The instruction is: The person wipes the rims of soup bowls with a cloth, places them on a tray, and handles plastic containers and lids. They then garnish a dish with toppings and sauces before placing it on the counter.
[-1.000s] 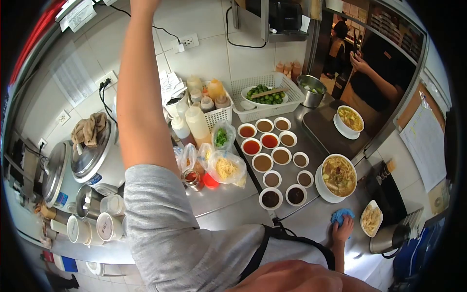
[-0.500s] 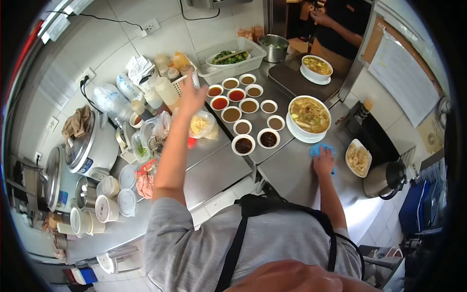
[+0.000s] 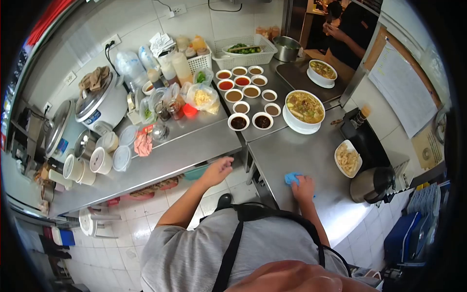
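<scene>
My right hand (image 3: 304, 188) rests on the steel counter, its fingers closed on a crumpled blue cloth (image 3: 292, 178). My left hand (image 3: 218, 171) hangs in the air over the gap between the two counters, fingers loosely apart and holding nothing. A large white bowl of soup (image 3: 305, 108) stands on a white plate (image 3: 296, 127) beyond the right hand. To its left are several small white sauce cups; the nearest hold a dark sauce (image 3: 238, 122). A white dish of pale food pieces (image 3: 348, 159) sits right of the cloth.
A second soup bowl (image 3: 322, 71) stands on a dark tray by the opening, where another person's hand (image 3: 334, 32) shows. A metal jug (image 3: 368, 185) is at the right edge. Bottles, bags and lidded tubs (image 3: 101, 160) crowd the left counter. A white basket (image 3: 233, 62) holds greens.
My left hand has come back from the bottles and basket, down toward my body. My right hand stays on the blue cloth, which has shifted slightly nearer. The view has turned somewhat.
</scene>
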A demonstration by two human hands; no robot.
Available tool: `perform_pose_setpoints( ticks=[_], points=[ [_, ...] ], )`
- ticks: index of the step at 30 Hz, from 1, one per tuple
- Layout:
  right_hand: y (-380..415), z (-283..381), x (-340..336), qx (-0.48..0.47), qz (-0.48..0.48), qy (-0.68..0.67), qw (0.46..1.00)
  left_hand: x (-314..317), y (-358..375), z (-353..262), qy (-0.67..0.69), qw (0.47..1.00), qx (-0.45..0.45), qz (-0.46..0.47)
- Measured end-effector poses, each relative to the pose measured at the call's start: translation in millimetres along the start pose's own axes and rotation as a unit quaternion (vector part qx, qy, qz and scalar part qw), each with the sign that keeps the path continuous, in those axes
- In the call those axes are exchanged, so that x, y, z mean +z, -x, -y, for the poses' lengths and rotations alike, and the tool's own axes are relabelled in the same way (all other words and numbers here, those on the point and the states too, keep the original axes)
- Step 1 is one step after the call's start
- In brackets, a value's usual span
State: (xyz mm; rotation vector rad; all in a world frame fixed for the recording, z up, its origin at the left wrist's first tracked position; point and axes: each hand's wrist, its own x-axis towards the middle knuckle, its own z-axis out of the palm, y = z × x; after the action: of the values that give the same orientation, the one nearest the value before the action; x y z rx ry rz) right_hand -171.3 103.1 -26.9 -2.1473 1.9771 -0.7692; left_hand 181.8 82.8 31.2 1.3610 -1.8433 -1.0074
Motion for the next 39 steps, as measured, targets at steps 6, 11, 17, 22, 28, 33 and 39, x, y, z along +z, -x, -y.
perform_pose_setpoints(
  ticks=[6,11,17,22,28,33,39],
  points=[
    [11.0,75.6,-18.9,0.103,0.189,-0.199,0.956,6.9,63.1,26.1,-0.011,0.995,-0.049,0.083],
    [-14.1,144.8,30.9,0.041,0.201,-0.343,0.917,-25.9,93.2,41.2,-0.034,0.996,-0.072,0.039],
    [-93.6,264.5,68.4,-0.009,0.123,-0.381,0.916,-109.2,163.4,83.5,-0.016,0.988,-0.151,-0.029],
    [-141.9,317.5,168.8,-0.128,0.060,-0.103,0.985,-183.4,231.3,134.6,0.028,0.969,-0.200,-0.141],
    [-47.5,449.5,217.0,-0.314,0.232,-0.002,0.921,-245.8,278.2,167.1,0.069,0.925,-0.206,-0.312],
    [-38.6,535.2,229.2,-0.385,0.311,-0.275,0.824,-266.8,286.0,184.0,0.104,0.892,-0.223,-0.379],
    [-55.6,544.9,252.7,-0.499,0.237,-0.151,0.819,-268.8,273.5,205.8,0.079,0.865,-0.239,-0.434]
  ],
)
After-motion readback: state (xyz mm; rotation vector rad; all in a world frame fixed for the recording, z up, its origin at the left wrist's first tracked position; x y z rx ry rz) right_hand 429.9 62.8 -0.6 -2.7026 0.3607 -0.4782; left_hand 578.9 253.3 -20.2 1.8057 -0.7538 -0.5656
